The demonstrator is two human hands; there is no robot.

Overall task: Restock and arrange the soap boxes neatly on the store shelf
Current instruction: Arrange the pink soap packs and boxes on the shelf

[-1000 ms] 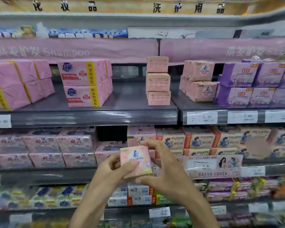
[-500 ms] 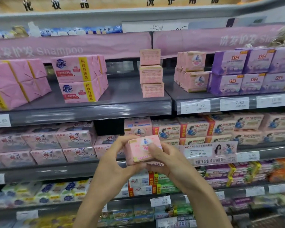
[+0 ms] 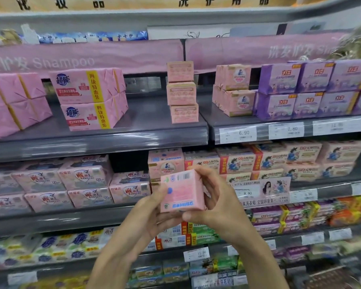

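Pink cardboard sits at the middle of the view: a small soap box (image 3: 181,191) is held in the air in front of the shelves, resting on none of them, with its printed back toward the camera. A barcode shows near its top edge and a blue strip of lettering near its bottom edge. The left hand (image 3: 148,213) grasps the box's left side, its thumb lying on the face beside a blue dot. The right hand (image 3: 219,205) wraps around the right side, fingers curled over the upper right corner and the thumb pressed under the lower edge. Just behind the box, on the middle shelf (image 3: 50,220), stand similar pink boxes (image 3: 166,165), with rows of pink packs to the left and orange-banded ones to the right. On the upper shelf (image 3: 113,142) a stack of three pink boxes (image 3: 181,92) stands alone near the right end of the left section, slightly staggered. Well to its left lie two pink wrapped multipacks (image 3: 88,99) with yellow bands, one on the other. To the right of the stack, past the shelf joint, paler pink boxes (image 3: 233,90) are piled two high, touching purple boxes (image 3: 313,90), also two high. A price tag (image 3: 238,133) reading 6.90 hangs on the shelf edge below the paler pink boxes.
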